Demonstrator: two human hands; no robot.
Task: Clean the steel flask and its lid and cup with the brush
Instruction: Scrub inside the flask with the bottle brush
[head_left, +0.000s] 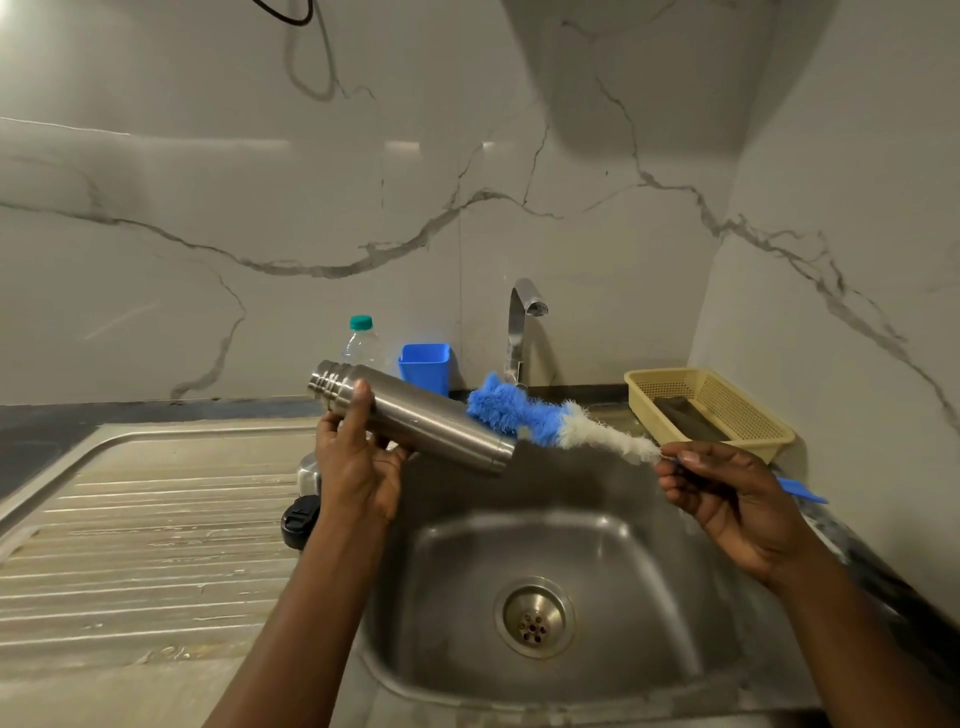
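Note:
My left hand (356, 462) grips the steel flask (415, 415) near its ridged end and holds it tilted above the sink (613, 535). My right hand (727, 493) pinches the handle of the bottle brush (550, 421). Its blue and white bristles lie against the flask's right end, on the far side. The blue handle tip sticks out behind my right hand. A black lid (298, 519) sits on the drainboard by the sink's left rim, partly hidden by my left arm. A steel cup (309, 475) peeks out behind my left wrist.
A ribbed steel drainboard (145, 519) spreads to the left. The tap (522, 332) stands behind the sink. A clear bottle with a teal cap (362, 343) and a blue container (425, 366) are at the back wall. A yellow basket (711, 410) sits at the right.

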